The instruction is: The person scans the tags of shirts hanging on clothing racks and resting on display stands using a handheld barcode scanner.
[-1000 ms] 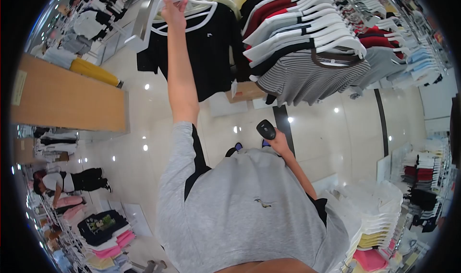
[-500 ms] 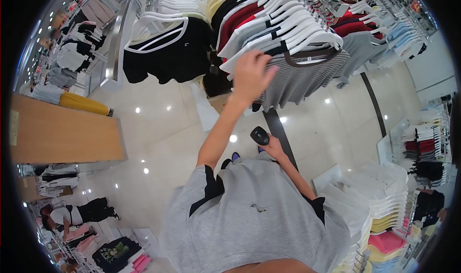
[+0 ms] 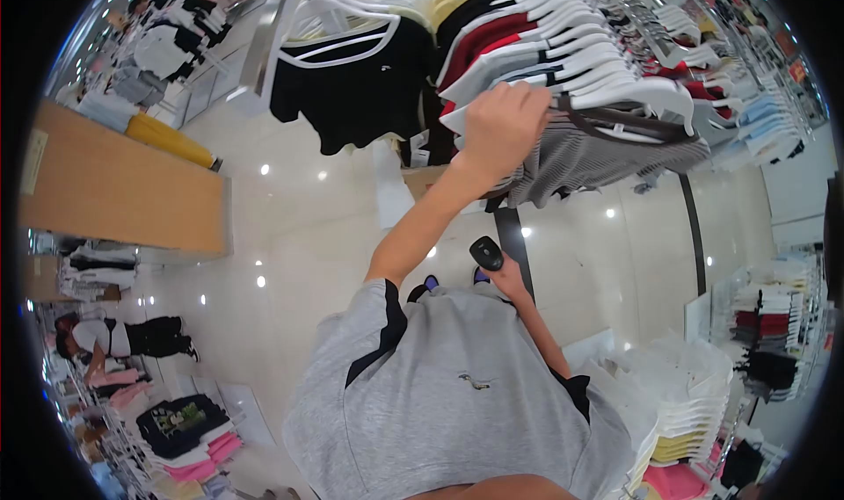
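Observation:
My left hand (image 3: 505, 129) reaches up to the clothes rack, its fingers curled over the shoulder of a grey striped shirt (image 3: 607, 162) with a dark neckline. That shirt hangs on a white hanger (image 3: 655, 96) at the front of a row and is tilted. Low by my body, my right hand (image 3: 507, 280) is wrapped around a black handheld barcode scanner (image 3: 485, 253), whose rounded head points up. Beyond the left hand hang white, red and black shirts. A black shirt (image 3: 360, 83) with white neck trim faces me on the left.
A wooden counter (image 3: 132, 184) stands at left, with folded yellow cloth (image 3: 171, 140) beyond it. Behind it to the lower left, another person (image 3: 132, 337) stands at a rack. Plastic-covered clothes (image 3: 659, 386) hang close on my right. The floor (image 3: 308, 228) is glossy tile.
My left hand has gone from open fingers beside the striped shirt to closed on its shoulder. The shirt has tilted and shifted right. The scanner stays in my right hand.

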`<state>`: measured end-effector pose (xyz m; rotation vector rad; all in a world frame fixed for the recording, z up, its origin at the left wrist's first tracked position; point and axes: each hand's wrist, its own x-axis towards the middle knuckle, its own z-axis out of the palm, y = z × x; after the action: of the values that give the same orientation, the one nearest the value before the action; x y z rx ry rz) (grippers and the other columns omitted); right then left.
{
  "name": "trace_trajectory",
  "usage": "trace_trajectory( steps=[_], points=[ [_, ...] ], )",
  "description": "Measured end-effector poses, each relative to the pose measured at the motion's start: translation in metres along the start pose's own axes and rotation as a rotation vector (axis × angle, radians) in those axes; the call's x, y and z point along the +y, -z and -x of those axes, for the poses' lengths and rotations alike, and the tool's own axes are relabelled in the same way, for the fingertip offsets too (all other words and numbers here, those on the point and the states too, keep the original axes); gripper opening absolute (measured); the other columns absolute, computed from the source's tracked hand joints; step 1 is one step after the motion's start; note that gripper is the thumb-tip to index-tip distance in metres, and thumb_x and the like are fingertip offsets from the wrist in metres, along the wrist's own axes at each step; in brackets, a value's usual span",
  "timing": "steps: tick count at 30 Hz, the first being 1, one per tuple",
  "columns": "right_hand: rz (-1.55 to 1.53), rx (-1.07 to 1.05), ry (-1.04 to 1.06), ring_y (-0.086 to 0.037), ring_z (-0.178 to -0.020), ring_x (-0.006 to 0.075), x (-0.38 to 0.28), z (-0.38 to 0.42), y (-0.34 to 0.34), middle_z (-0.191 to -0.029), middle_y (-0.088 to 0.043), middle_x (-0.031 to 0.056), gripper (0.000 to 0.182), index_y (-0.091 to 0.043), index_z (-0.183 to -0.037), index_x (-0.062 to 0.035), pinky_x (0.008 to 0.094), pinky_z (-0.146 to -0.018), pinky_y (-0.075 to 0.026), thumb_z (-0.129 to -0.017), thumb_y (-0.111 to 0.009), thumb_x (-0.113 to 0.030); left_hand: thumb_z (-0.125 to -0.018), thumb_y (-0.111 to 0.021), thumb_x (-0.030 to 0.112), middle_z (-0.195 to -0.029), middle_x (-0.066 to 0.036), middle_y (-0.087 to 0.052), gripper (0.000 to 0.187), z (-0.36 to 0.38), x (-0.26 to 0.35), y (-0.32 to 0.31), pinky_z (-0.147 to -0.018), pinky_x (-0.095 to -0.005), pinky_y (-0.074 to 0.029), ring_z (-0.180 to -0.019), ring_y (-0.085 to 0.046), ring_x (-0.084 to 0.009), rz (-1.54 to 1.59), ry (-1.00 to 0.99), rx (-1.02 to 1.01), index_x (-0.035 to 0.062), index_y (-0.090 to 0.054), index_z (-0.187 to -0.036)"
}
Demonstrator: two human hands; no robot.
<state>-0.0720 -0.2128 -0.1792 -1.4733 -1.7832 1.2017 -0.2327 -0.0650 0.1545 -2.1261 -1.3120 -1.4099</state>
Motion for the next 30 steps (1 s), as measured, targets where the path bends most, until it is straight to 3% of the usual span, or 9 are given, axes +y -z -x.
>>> trace_trajectory(
  steps=[5,7,9,12,16,21,24,28,30],
  points=[
    [0.077,-0.102,-0.019,-0.066,-0.085,0.0330,-0.005,-0.003,-0.004,-0.089,-0.066,0.0182,0.036,-0.061,-0.097,0.0002,0.0378,-0.072,-0.051,-0.072,-0.075,-0.022,-0.087,-0.059,0.017,-0.077,-0.008,-0.059,0.013,0.059,-0.086,0.041,-0.062,-0.0381,-0.045,-0.069,-0.056,-0.0301,-0.146,0.191,0.187,0.0065,-0.061,-0.094],
    [0.068,-0.134,0.001,-0.066,-0.085,0.0331,-0.002,-0.004,-0.009,-0.089,-0.066,0.0179,0.036,-0.061,-0.098,0.0001,0.0377,-0.072,-0.050,-0.072,-0.075,-0.022,-0.090,-0.056,0.022,-0.076,-0.008,-0.061,0.013,0.106,-0.128,0.062,-0.061,-0.0375,-0.044,-0.068,-0.058,-0.0271,-0.292,0.366,0.282,0.0102,-0.061,-0.093],
    [0.059,-0.177,0.059,-0.066,-0.086,0.0338,0.002,-0.008,-0.014,-0.089,-0.067,0.0180,0.037,-0.061,-0.099,0.0000,0.0375,-0.072,-0.050,-0.072,-0.075,-0.022,-0.094,-0.054,0.023,-0.070,-0.009,-0.063,0.016,0.138,-0.144,0.081,-0.056,-0.0380,-0.045,-0.062,-0.061,-0.0281,-0.163,0.647,0.308,0.0095,-0.062,-0.092],
    [0.043,-0.245,0.045,-0.066,-0.086,0.0335,-0.002,-0.009,-0.018,-0.090,-0.067,0.0178,0.038,-0.061,-0.102,-0.0003,0.0371,-0.073,-0.051,-0.073,-0.075,-0.021,-0.095,-0.053,0.024,-0.066,-0.010,-0.064,0.019,0.173,-0.160,0.103,-0.051,-0.0377,-0.045,-0.056,-0.062,-0.0291,-0.267,0.664,0.206,0.0086,-0.062,-0.091],
    [0.065,-0.301,0.050,-0.067,-0.086,0.0300,-0.011,-0.016,-0.028,-0.091,-0.068,0.0170,0.039,-0.061,-0.104,-0.0004,0.0358,-0.075,-0.051,-0.073,-0.075,-0.020,-0.095,-0.053,0.025,-0.063,-0.011,-0.062,0.019,0.174,-0.173,0.128,-0.049,-0.0360,-0.044,-0.053,-0.061,-0.0287,-0.245,0.702,0.260,0.0089,-0.063,-0.090],
    [0.039,-0.366,0.098,-0.066,-0.084,0.0243,-0.023,-0.022,-0.047,-0.093,-0.068,0.0162,0.042,-0.060,-0.107,0.0000,0.0342,-0.078,-0.050,-0.073,-0.074,-0.019,-0.095,-0.053,0.025,-0.061,-0.009,-0.061,0.022,0.126,-0.181,0.189,-0.048,-0.0316,-0.041,-0.047,-0.055,-0.0190,-0.277,0.704,0.512,0.0051,-0.061,-0.094],
    [0.014,-0.386,0.114,-0.066,-0.086,0.0259,-0.034,-0.022,-0.055,-0.093,-0.068,0.0167,0.041,-0.060,-0.107,-0.0006,0.0346,-0.078,-0.050,-0.073,-0.074,-0.019,-0.096,-0.052,0.027,-0.062,-0.007,-0.060,0.025,0.118,-0.191,0.220,-0.048,-0.0286,-0.038,-0.047,-0.048,-0.0121,-0.220,0.724,0.579,0.0023,-0.060,-0.094],
    [-0.002,-0.394,0.094,-0.066,-0.087,0.0274,-0.045,-0.023,-0.062,-0.094,-0.067,0.0173,0.041,-0.060,-0.107,-0.0014,0.0349,-0.078,-0.050,-0.073,-0.074,-0.020,-0.096,-0.053,0.027,-0.063,-0.004,-0.058,0.027,0.152,-0.213,0.220,-0.048,-0.0258,-0.036,-0.049,-0.043,-0.0081,-0.235,0.718,0.529,0.0009,-0.059,-0.093],
    [-0.048,-0.365,0.154,-0.066,-0.087,0.0286,-0.042,-0.024,-0.066,-0.093,-0.067,0.0176,0.040,-0.061,-0.106,-0.0019,0.0350,-0.078,-0.050,-0.073,-0.074,-0.020,-0.096,-0.054,0.027,-0.064,-0.002,-0.057,0.027,0.169,-0.219,0.213,-0.049,-0.0237,-0.035,-0.052,-0.042,-0.0059,-0.052,0.792,0.553,0.0005,-0.058,-0.093]
  ],
)
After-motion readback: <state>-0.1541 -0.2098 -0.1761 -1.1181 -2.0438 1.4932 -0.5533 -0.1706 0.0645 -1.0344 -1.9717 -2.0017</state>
